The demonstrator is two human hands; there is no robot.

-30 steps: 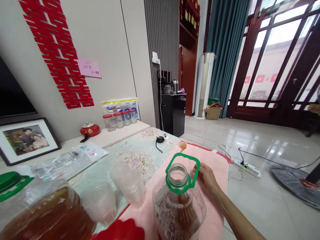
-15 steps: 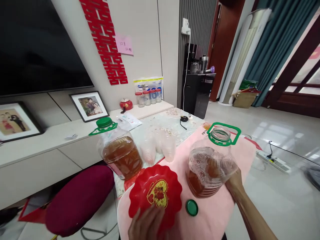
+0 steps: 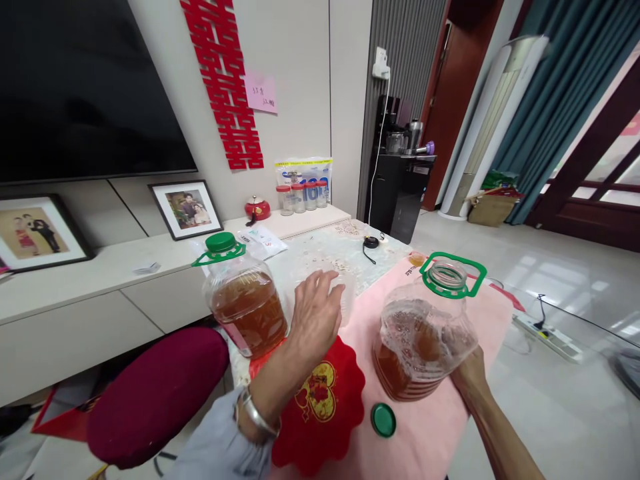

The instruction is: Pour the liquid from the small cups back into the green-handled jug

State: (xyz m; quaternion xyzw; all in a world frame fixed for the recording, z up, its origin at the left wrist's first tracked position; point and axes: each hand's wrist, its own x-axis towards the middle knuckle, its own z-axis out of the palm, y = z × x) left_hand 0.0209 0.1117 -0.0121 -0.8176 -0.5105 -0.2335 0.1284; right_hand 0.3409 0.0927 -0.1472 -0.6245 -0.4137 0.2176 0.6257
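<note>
My left hand (image 3: pixel 320 303) reaches over the clear plastic cups (image 3: pixel 347 300), its fingers apart and partly hiding them. Whether it touches a cup is unclear. My right hand (image 3: pixel 470 373) is pressed to the lower right side of an uncapped plastic jug (image 3: pixel 425 347) of brown, foamy liquid, with its fingers hidden behind the jug. A green handle (image 3: pixel 477 270) rings the jug's neck. Its green cap (image 3: pixel 383 420) lies on the pink cloth. Under my left forearm is a red scalloped plate (image 3: pixel 345 400) with a gold heart design. A second jug (image 3: pixel 247 300), capped green, stands to the left.
A pink cloth (image 3: pixel 425 433) covers the table's near part. Farther back lie a black tape-like coil (image 3: pixel 371 243) and a plastic packet (image 3: pixel 265 241). Red-lidded jars (image 3: pixel 299 198) line the ledge. A maroon stool (image 3: pixel 155 400) stands at left, a power strip (image 3: pixel 550 339) on the floor at right.
My left hand has moved forward from the red plate to the plastic cups. My right hand stays at the uncapped jug. The view has shifted slightly.
</note>
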